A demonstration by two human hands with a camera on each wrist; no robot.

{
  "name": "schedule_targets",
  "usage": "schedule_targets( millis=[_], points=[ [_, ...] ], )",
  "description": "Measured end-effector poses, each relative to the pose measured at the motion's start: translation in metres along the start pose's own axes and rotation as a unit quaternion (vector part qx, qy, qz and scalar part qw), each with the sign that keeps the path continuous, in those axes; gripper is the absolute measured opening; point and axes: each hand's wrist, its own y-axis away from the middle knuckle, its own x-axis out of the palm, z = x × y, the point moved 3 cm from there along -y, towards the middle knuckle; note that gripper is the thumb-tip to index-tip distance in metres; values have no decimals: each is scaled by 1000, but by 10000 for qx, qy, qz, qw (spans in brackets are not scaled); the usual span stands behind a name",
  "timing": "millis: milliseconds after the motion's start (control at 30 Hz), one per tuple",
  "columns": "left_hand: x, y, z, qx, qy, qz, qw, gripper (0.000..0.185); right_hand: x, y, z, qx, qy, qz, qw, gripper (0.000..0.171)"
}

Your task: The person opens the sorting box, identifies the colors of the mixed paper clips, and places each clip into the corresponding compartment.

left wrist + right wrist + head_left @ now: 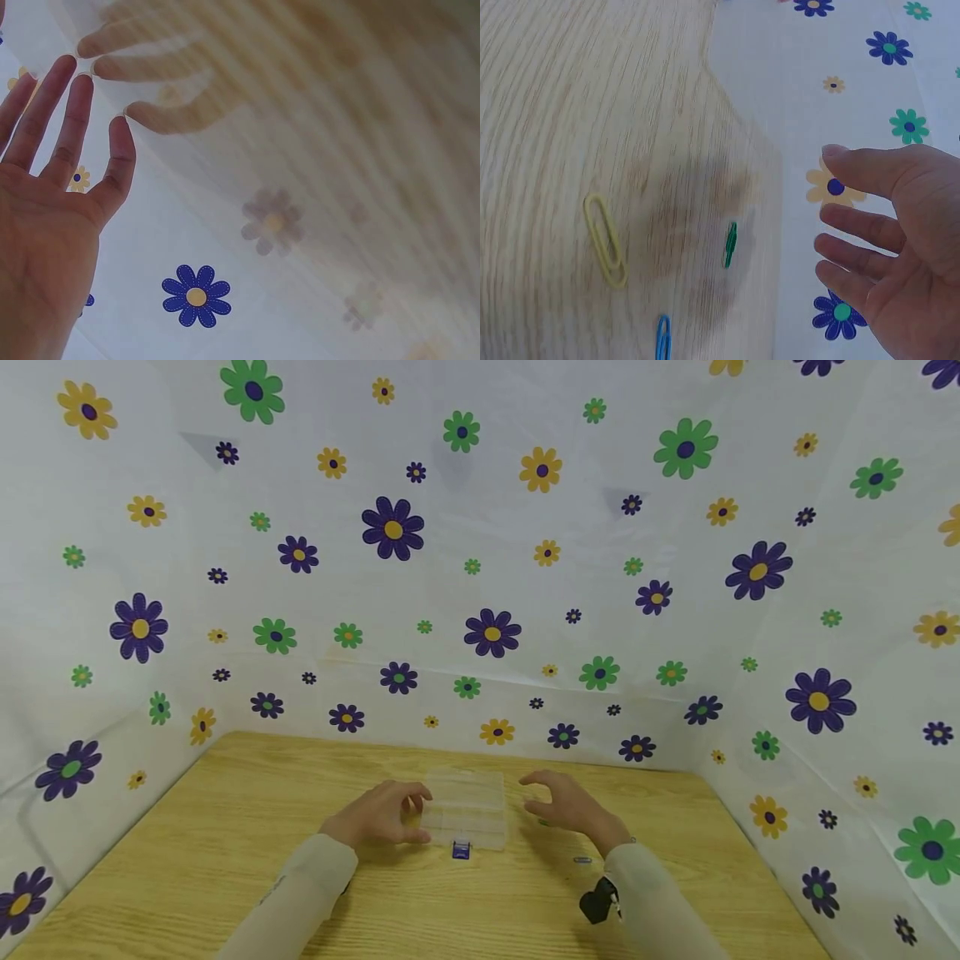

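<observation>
White sheeting printed with purple, green and yellow flowers walls in a light wooden counter. At its middle lies a clear plastic compartment box, lid closed as far as the head view shows, with a small blue block just in front of it. The left hand rests at the box's left edge, fingers straight and spread, fingertips touching the clear plastic and gripping nothing. The right hand hovers just beside the box's right edge, fingers loosely spread and relaxed, holding nothing. A yellow paper clip, a green paper clip and a blue paper clip lie loose on the counter near the right hand. Judging from this, the work is barely begun: the clips are still out and the box not yet opened
</observation>
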Motion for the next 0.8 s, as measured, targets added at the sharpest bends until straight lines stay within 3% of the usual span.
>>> schedule_targets(
  millis=[267,800],
  points=[
    [-2,1,-4,4,34,-49,10000,64,-6,10,-18,-256,110,-42,9996,28],
    [0,0,-1,-32,73,9,10000,63,2,22,-35,403,-69,-198,9990,7]
  ],
)
